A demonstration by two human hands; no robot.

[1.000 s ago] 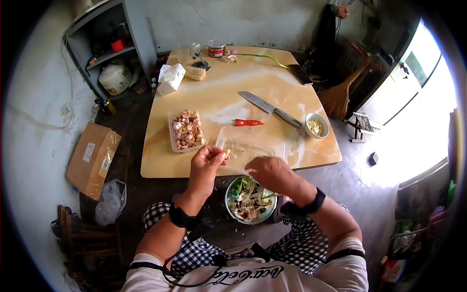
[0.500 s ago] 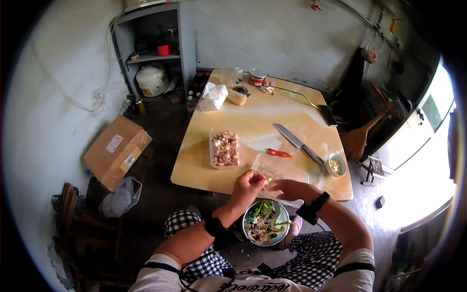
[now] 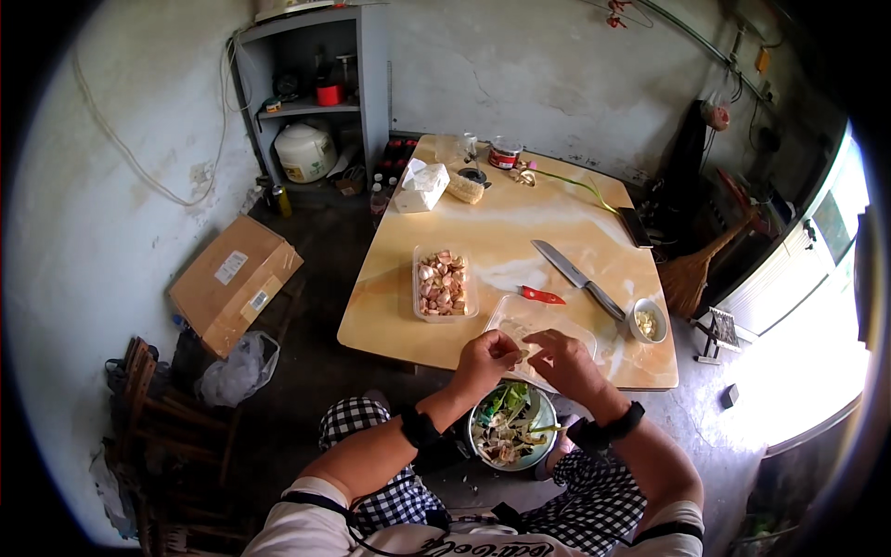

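Over the table's near edge my two hands meet fingertip to fingertip. My left hand (image 3: 489, 361) is closed in a pinch on a small pale garlic clove (image 3: 522, 352), mostly hidden by the fingers. My right hand (image 3: 568, 367) has bent fingers pinched at that same spot; what they grip is too small to make out. Just beyond them lies a clear plastic lid or shallow tray (image 3: 555, 322). A clear plastic box of unpeeled garlic cloves (image 3: 444, 287) stands to its left. Peeled cloves fill part of a small white bowl (image 3: 647, 321) at the right.
Below my hands, a bucket (image 3: 475, 446) between my knees holds peelings and green scraps. A kitchen knife (image 3: 577, 278) and a red folding-type peeler or small knife (image 3: 542, 295) lie on the table (image 3: 390, 316). Farther back are a tissue box (image 3: 422, 188) and a phone (image 3: 635, 226).
My right hand has turned and lifted, its fingers now at my left fingertips. The garlic clove shows less between them. The whole view has shifted slightly.
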